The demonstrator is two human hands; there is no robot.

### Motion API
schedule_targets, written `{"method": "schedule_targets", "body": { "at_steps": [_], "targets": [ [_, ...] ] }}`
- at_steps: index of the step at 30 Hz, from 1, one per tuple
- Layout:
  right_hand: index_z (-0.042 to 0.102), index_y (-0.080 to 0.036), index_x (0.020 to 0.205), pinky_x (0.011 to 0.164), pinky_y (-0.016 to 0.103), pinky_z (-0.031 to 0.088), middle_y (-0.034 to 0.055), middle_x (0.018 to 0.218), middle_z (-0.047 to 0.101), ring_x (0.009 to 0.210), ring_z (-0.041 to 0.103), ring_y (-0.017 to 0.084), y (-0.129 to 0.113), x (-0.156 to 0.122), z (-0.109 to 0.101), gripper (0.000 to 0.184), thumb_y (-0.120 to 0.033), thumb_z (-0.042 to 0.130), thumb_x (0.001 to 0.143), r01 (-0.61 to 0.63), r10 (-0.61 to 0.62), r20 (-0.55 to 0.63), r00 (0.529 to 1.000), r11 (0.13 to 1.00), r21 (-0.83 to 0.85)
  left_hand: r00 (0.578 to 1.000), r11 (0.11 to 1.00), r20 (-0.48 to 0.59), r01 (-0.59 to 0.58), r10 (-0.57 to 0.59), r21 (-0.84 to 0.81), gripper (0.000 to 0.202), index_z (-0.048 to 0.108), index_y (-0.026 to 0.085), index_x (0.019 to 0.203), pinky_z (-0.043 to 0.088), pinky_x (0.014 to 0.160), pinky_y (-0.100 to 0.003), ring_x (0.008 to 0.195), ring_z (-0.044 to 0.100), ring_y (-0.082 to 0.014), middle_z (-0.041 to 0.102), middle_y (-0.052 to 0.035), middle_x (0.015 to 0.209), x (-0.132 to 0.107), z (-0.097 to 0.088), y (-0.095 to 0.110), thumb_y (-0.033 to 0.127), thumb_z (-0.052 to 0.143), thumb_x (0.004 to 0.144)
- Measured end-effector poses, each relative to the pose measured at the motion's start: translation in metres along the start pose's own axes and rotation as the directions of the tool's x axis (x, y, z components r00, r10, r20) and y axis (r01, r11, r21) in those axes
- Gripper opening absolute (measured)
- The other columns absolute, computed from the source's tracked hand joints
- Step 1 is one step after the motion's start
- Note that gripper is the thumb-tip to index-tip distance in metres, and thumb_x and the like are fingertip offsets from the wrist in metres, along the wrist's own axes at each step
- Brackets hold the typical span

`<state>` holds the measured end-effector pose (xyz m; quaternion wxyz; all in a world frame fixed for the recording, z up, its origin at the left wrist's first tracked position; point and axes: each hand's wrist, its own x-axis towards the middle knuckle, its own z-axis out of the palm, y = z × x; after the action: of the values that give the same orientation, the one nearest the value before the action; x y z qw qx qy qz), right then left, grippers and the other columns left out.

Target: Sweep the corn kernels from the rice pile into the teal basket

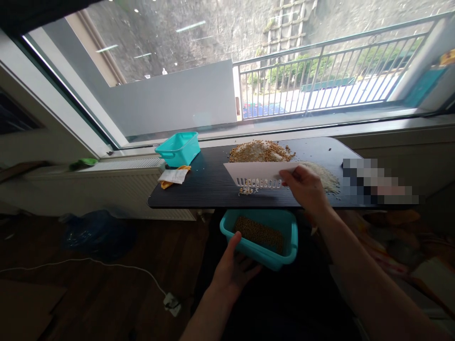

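**Slotted White Sheet Over the Grain, Teal Bin Below**

At the centre right of the frame, we see the right hand (306, 185) closed in a pinch, thumb against fingers, on the right end of a slotted white sheet (254, 171). The left hand (234, 267), lower centre, is half curled, its thumb at the near rim of a teal plastic bin (293, 239) and its fingers spread along the wall beneath.

The sheet stands tilted above the tabletop (209, 189), mid-frame. We judge it light and fairly stiff, likely to flex if pressed, and the thin slotted edge easiest to bend; the plain upper band offers the safest hold. The bin looks smooth and rigid, weighted by the brown beans (261, 233) inside, and best held by rim and underside together.

Behind the sheet we find a mixed heap of beans and white grains (261, 150); to its right spreads a pile of white grains (325, 177). A second teal basket (181, 149) and a folded white cloth (174, 176) occupy the table's left end. We can read no brand, label or writing; a pixelated patch masks the right.
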<state>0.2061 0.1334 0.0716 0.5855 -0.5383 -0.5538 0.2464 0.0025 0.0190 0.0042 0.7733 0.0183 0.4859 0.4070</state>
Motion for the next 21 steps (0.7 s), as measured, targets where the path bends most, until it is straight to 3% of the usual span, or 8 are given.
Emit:
{"method": "schedule_targets", "body": {
  "at_steps": [4, 13, 21],
  "targets": [
    [0.058, -0.02, 0.068, 0.052, 0.025, 0.042, -0.002, 0.058, 0.059, 0.055, 0.053, 0.012, 0.002, 0.003, 0.004, 0.023, -0.042, 0.064, 0.071, 0.034, -0.033, 0.036, 0.999, 0.999, -0.009, 1.0, 1.0, 0.002, -0.006, 0.006, 0.002, 0.051, 0.054, 0.015, 0.127, 0.051, 0.091, -0.046, 0.109, 0.06, -0.0303, 0.059, -0.0161, 0.126, 0.0, 0.0, 0.0, 0.046, 0.058, 0.087],
    [0.06, -0.021, 0.068, 0.051, 0.024, 0.044, -0.0014, 0.059, 0.061, 0.055, 0.056, 0.012, -0.01, -0.011, -0.018, 0.022, -0.042, 0.066, 0.072, -0.018, 0.019, 0.023, 1.0, 0.998, -0.054, 1.0, 1.0, 0.016, -0.002, 0.002, -0.013, 0.05, 0.055, 0.016, 0.125, 0.053, 0.089, -0.046, 0.106, 0.062, -0.0298, 0.061, -0.0155, 0.124, 0.006, -0.004, -0.001, 0.047, 0.059, 0.086],
    [0.06, -0.02, 0.068, 0.051, 0.024, 0.043, -0.0009, 0.059, 0.062, 0.055, 0.055, 0.012, -0.009, -0.014, -0.011, 0.023, -0.042, 0.066, 0.073, 0.003, 0.0, 0.045, 0.999, 0.998, -0.059, 1.0, 1.0, 0.025, 0.001, 0.0, -0.014, 0.049, 0.056, 0.017, 0.124, 0.053, 0.09, -0.046, 0.109, 0.061, -0.0303, 0.06, -0.0154, 0.126, 0.007, -0.008, 0.001, 0.048, 0.059, 0.086]
  ]
}}
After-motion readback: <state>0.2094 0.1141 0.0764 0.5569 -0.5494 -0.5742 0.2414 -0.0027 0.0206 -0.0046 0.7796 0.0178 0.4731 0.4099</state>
